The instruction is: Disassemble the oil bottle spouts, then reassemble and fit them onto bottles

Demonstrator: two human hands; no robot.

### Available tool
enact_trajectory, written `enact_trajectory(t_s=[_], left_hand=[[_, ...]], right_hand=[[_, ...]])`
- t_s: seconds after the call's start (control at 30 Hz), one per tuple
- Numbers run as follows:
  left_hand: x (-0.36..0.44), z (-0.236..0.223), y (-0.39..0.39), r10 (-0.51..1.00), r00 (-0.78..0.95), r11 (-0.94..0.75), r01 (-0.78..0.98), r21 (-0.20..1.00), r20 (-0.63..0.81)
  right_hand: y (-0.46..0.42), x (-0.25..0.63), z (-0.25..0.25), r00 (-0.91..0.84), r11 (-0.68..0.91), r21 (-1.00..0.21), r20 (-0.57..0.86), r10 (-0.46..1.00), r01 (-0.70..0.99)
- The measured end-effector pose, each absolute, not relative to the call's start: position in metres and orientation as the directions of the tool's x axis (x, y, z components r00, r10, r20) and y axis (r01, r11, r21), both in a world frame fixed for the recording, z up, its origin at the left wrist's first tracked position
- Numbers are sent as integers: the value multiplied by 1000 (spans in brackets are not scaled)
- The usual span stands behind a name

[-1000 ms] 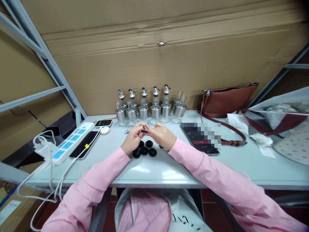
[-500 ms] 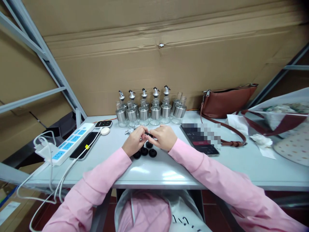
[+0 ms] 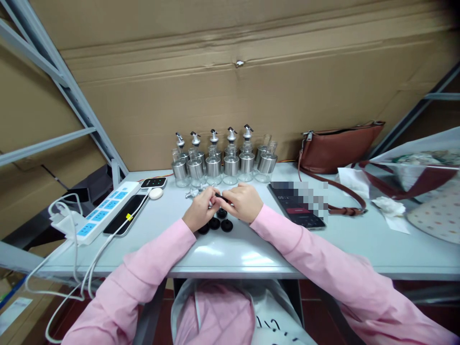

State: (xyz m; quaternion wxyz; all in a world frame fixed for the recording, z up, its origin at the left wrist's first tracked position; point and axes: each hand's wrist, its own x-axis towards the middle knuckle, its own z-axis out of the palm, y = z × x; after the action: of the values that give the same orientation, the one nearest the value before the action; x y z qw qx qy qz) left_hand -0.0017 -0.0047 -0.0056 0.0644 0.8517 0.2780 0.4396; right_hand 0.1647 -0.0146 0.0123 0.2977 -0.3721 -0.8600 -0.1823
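My left hand [image 3: 201,208] and my right hand [image 3: 243,203] meet over the middle of the table. The fingers of both are closed on a small black piece [image 3: 221,197], mostly hidden between them, so its exact kind is unclear. Round black ridged stoppers [image 3: 226,225] lie on the tabletop just below the hands. Silver pourer spouts [image 3: 193,192] lie behind my left hand, partly covered by it. Beyond them stand glass bottles with steel sleeves [image 3: 213,167]; the front row is without spouts, while several behind carry silver pourers with black flip caps [image 3: 232,132].
On the left are a white power strip [image 3: 108,211], a dark phone [image 3: 126,215], a small black device [image 3: 154,183] and white cables. A second phone [image 3: 298,206], a brown bag [image 3: 338,148], tissues [image 3: 388,207] and a plastic bag [image 3: 427,163] are on the right. Cardboard [image 3: 230,105] walls the back.
The view has shifted very slightly. My hands stay together on the black piece, with only small finger movement; the bottles and stoppers stay in place.
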Motion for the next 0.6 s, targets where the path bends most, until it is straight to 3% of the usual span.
enact_trajectory(t_s=[0.4, 0.6], left_hand=[[-2, -7, -2, 508, 523, -855, 401, 329, 684], [-4, -10, -2, 472, 556, -873, 402, 275, 684]], right_hand=[[-20, 162, 13, -527, 740, -79, 652, 545, 668], [-21, 162, 13, -495, 746, -302, 593, 635, 594]])
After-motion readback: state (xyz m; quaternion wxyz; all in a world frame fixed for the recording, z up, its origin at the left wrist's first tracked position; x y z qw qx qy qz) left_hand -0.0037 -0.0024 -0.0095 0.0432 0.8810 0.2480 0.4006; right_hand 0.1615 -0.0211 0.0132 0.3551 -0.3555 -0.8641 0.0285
